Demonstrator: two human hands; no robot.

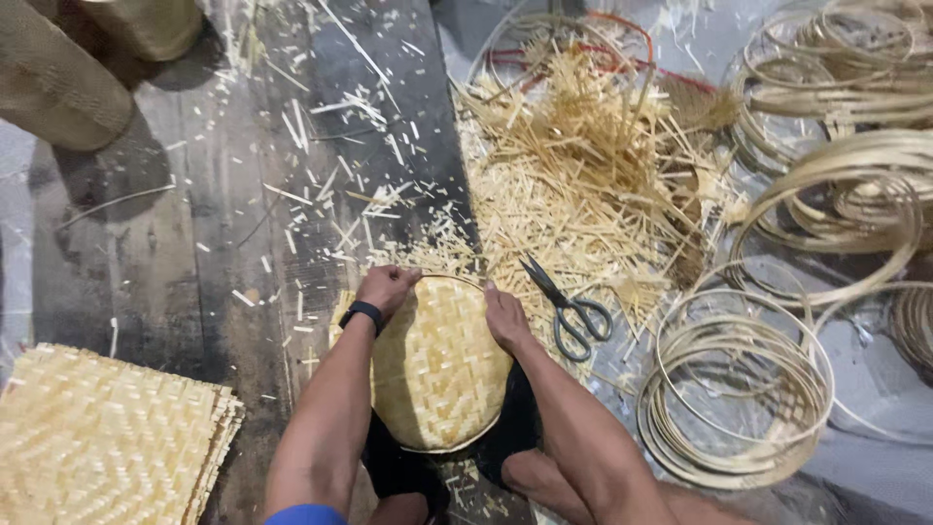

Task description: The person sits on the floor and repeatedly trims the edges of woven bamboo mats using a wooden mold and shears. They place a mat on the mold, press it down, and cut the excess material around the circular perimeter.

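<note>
Round woven bamboo tray (437, 365): on floor between feet; left hand (386, 289) and right hand (504, 316), fingers curled gripping its upper rim; scissors (569, 308) just right; stacked woven mats (107, 442) lower left; bamboo hoops (734, 389) right.

Basket-weaving workshop: bamboo offcuts (573, 185), hoops (739, 389)

Left hand (386, 288) and right hand (505, 317), both curled, forearms converging.
</note>
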